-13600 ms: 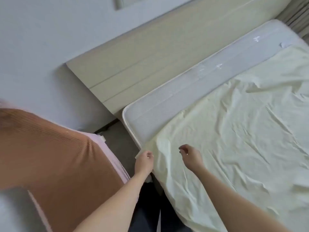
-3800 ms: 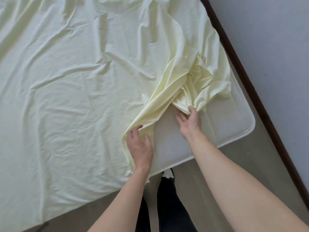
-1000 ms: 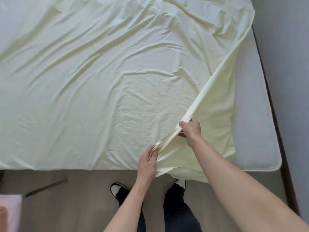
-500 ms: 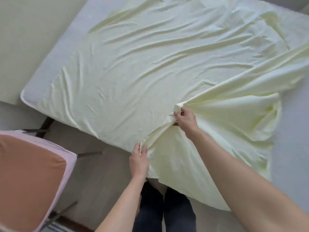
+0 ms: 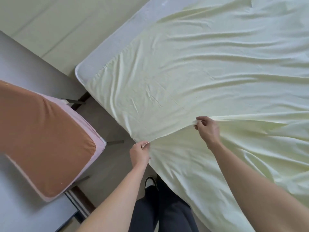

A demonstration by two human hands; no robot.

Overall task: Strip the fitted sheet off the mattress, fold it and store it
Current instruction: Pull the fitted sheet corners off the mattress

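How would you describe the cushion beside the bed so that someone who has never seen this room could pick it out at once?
Start at the mattress draped with the pale yellow sheet. Look to its left, across the strip of floor, where a cushion rests on a dark-legged seat. It is the only rust-orange thing in view, edged in pale pink.

My left hand (image 5: 139, 154) pinches the pale yellow sheet (image 5: 192, 72) at its edge, and my right hand (image 5: 208, 129) grips the same fold (pulled taut between them); beyond both lies the bare mattress (image 5: 103, 59) corner.
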